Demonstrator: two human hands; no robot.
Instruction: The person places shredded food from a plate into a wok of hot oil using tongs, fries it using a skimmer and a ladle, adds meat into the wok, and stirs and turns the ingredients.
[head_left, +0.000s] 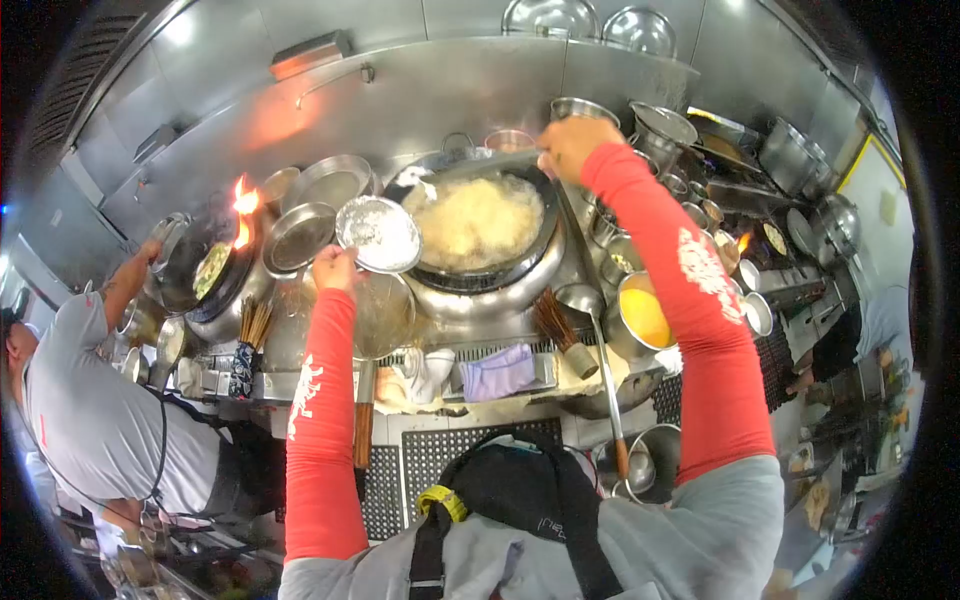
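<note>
My left hand (335, 270) grips the rim of a round metal bowl (380, 234) with white powder in it. It is held at the left edge of a large wok (490, 272), where pale yellow foam (475, 220) bubbles. My right hand (580, 145) is closed above the wok's far right edge. A thin greyish shape runs leftward from its fingers over the wok; what it is I cannot make out. A small white patch (418, 186) shows at the wok's far left. Below my right forearm, a long-handled ladle (580, 297) rests on the counter.
To the left, a co-worker (120, 390) works at another wok (205, 270) with a tall flame (244, 205). Metal pans (300, 238) stand between the woks. On the right are a pot of yellow liquid (645, 315) and several containers. Folded cloths (497, 370) and a bamboo brush (565, 335) line the front edge.
</note>
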